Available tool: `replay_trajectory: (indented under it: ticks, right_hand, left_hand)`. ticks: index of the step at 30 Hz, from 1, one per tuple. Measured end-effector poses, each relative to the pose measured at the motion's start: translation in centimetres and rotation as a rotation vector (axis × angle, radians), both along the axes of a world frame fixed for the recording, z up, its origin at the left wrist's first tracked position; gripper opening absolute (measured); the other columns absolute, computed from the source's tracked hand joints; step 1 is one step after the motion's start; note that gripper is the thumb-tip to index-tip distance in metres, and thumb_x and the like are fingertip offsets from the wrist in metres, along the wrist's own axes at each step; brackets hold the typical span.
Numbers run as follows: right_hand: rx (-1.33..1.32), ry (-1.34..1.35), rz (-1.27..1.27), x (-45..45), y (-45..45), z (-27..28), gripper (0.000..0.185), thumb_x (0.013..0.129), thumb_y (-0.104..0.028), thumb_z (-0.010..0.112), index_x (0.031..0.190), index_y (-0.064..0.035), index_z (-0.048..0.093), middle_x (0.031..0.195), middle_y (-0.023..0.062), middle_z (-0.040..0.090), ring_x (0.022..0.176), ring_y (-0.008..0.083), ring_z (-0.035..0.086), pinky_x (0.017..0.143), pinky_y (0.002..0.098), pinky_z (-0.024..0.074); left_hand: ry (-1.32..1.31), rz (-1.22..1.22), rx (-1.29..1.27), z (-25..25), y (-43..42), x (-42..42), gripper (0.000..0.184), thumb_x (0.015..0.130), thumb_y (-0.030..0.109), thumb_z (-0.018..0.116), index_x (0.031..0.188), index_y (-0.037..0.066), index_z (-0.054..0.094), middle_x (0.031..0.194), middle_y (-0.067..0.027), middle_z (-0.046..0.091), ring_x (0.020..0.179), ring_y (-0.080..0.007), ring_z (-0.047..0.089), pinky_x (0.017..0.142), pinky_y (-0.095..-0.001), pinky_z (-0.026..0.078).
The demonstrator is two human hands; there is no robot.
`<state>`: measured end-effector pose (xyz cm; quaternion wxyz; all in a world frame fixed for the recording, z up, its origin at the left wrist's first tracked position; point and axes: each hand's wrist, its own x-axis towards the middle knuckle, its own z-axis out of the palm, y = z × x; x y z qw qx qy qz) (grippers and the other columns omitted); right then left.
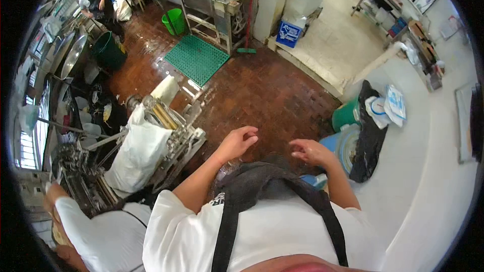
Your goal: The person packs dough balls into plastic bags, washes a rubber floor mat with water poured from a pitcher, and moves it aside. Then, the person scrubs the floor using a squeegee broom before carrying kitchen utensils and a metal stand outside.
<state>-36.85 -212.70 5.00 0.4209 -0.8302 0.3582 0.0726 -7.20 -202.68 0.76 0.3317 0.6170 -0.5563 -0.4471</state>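
My left hand (239, 144) is held out in front of my apron (262, 184), with its thumb and fingers loosely curved and apart. Nothing shows in it. To its right, my right hand (309, 151) hangs in the air with bent, slightly spread fingers, also holding nothing. Both hands are over the wet brown floor (252, 106) and touch no object. Nearest to the right hand is a blue bin (330, 143). Left of the left hand stands a metal machine with rollers (164, 116), a white cloth or bag (141, 156) draped over it.
A co-worker in white (106, 231) is close at my left; another person (98, 5) stands far left. A green mat (197, 60) lies ahead. A green bin (347, 116) stands right, by the white wall (398, 171). A red-handled broom (249, 20) leans near the doorway.
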Motion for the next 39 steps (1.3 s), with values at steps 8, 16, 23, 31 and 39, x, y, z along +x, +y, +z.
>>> replay_trajectory:
  ticks: [8,16,23,31,39]
  right_hand:
    - [-0.016,0.097,-0.045,7.1,-21.9,-0.8,0.043,0.091,-0.026,0.065,0.128,-0.006,0.056,0.102,0.0157,0.067,0.093,0.0329,0.064,0.081,0.0417,0.0506]
    - [-0.248,-0.228,0.469,32.2,-42.3,3.2,0.044,0.089,-0.027,0.067,0.125,-0.0052,0.057,0.107,0.0173,0.065,0.103,0.0343,0.062,0.09,0.0428,0.0496]
    - [-0.261,-0.318,0.579,50.2,-53.1,2.6,0.041,0.089,-0.026,0.067,0.124,-0.0065,0.057,0.108,0.0152,0.066,0.096,0.0316,0.064,0.085,0.041,0.0514]
    - [-0.072,-0.27,0.309,62.4,-66.3,3.8,0.037,0.088,-0.019,0.068,0.12,-0.0035,0.06,0.098,0.0156,0.069,0.091,0.028,0.067,0.082,0.0372,0.0523]
    - [-0.423,-0.552,0.116,84.6,-83.0,4.6,0.057,0.083,-0.04,0.072,0.127,-0.0087,0.057,0.107,0.0148,0.067,0.097,0.029,0.065,0.087,0.0406,0.0513]
  left_hand:
    - [0.01,0.041,-0.062,0.5,-19.9,8.8,0.036,0.092,0.023,0.066,0.12,0.001,0.061,0.105,-0.0137,0.069,0.094,-0.0211,0.066,0.085,-0.0339,0.051]
    - [0.005,0.489,0.088,-2.3,-25.9,21.6,0.035,0.092,0.023,0.066,0.12,0.003,0.062,0.104,-0.01,0.069,0.094,-0.0166,0.064,0.086,-0.0329,0.051]
    - [-0.007,0.651,0.054,-4.3,-35.0,35.9,0.035,0.092,0.025,0.065,0.118,0.001,0.062,0.103,-0.0148,0.07,0.095,-0.0223,0.067,0.087,-0.0342,0.051]
    - [-0.024,0.509,-0.027,2.1,-51.7,51.5,0.036,0.092,0.024,0.064,0.12,0.002,0.061,0.104,-0.0158,0.07,0.095,-0.0245,0.067,0.087,-0.0353,0.051]
    - [-0.025,0.718,0.003,0.0,-59.8,64.6,0.033,0.091,0.018,0.065,0.12,0.002,0.062,0.097,-0.0106,0.07,0.086,-0.0171,0.065,0.081,-0.0308,0.052]
